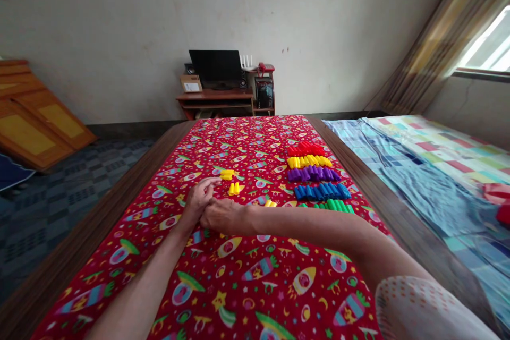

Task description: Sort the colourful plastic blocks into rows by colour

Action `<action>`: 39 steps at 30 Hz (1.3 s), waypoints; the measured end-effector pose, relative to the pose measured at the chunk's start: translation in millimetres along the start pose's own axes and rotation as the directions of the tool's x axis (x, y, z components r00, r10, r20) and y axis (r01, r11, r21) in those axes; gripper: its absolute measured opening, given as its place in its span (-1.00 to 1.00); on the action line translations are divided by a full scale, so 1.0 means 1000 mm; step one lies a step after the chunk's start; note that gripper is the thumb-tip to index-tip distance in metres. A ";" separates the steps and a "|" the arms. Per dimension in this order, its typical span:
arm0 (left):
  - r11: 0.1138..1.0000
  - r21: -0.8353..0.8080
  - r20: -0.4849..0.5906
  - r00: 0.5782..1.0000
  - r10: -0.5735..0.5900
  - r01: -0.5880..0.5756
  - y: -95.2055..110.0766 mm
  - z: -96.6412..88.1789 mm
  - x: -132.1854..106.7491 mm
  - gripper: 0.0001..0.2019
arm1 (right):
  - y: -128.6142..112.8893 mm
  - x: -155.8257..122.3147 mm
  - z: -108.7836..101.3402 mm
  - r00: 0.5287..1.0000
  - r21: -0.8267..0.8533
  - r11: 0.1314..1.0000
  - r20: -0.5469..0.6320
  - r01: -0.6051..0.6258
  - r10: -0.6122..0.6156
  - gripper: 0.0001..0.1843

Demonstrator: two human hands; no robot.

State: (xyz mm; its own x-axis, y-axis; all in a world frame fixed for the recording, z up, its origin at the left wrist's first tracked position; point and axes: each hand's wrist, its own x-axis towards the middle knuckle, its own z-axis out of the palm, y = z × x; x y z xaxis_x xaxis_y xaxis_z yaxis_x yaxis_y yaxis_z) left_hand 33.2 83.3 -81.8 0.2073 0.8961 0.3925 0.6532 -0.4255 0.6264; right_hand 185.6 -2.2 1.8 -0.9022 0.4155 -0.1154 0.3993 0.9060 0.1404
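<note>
My left hand [198, 194] is low over the red patterned cloth, its fingers stretched toward a pair of yellow tube-like pieces [227, 174]. Right against it, my right hand [223, 216] is closed with the knuckles up; its fingertips are hidden, so what it holds, if anything, does not show. Two more short yellow tubes [234, 188] lie just right of my left fingers. Beyond my right wrist, other yellow tubes [270, 203] are partly covered by the forearm.
Rows of similar tubes lie at the right: red [306, 149], yellow [309, 161], purple [313, 173], blue [322, 191] and green [332, 205], the last partly behind my forearm. The cloth [255, 135] covers a brown table. A bed [430, 186] stands alongside; a monitor [216, 68] is at the wall.
</note>
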 end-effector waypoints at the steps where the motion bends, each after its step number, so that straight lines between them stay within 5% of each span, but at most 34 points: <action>1: 1.000 -0.005 -0.010 1.000 -0.011 0.011 0.001 0.000 0.000 -0.62 | 0.001 -0.003 -0.003 1.000 -0.002 1.000 0.005 -0.018 0.018 -0.73; 5: 1.000 -0.027 -0.033 0.999 -0.013 0.012 0.006 0.001 -0.003 -0.61 | 0.010 -0.012 -0.009 0.998 0.008 0.998 0.011 -0.059 0.059 -0.76; 9: 0.999 -0.044 -0.022 0.999 -0.026 0.025 0.011 -0.001 -0.005 -0.61 | 0.019 -0.018 -0.008 0.984 0.088 0.988 -0.110 -0.128 0.137 -0.81; 14: 0.999 0.027 -0.046 0.999 -0.016 0.017 0.012 -0.002 -0.005 -0.64 | 0.049 -0.064 -0.015 0.891 0.267 0.923 -0.290 -0.276 0.350 -0.81; 17: 1.000 0.022 -0.043 0.999 -0.005 0.006 0.010 -0.002 -0.005 -0.64 | 0.082 -0.130 -0.019 0.757 0.368 0.835 -0.373 -0.409 0.536 -0.80; 22: 1.000 0.020 -0.036 0.999 -0.008 0.009 0.010 -0.002 -0.005 -0.64 | 0.131 -0.253 0.004 0.428 0.492 0.514 -0.285 -0.703 0.858 -0.75; 27: 0.999 0.036 -0.035 0.999 -0.024 0.025 0.015 -0.003 -0.006 -0.63 | 0.141 -0.301 0.046 0.281 0.455 0.293 -0.096 -0.841 0.955 -0.78; 32: 0.998 0.061 -0.019 1.000 -0.012 0.013 0.017 -0.005 -0.006 -0.64 | 0.132 -0.294 0.061 0.293 0.331 0.293 -0.053 -0.897 0.955 -0.74; 39: 0.998 0.054 -0.037 0.999 0.028 -0.026 0.012 -0.003 -0.005 -0.66 | 0.124 -0.289 0.053 0.391 0.121 0.389 -0.007 -0.913 0.920 -0.64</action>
State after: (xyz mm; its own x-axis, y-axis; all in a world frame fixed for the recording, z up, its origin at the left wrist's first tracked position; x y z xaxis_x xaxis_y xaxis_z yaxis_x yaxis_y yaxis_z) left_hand 38.4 73.4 -74.2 0.1986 0.8784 0.4347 0.6861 -0.4413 0.5783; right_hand 504.5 -5.4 0.2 0.0139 0.9958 0.0906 0.9990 -0.0177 0.0409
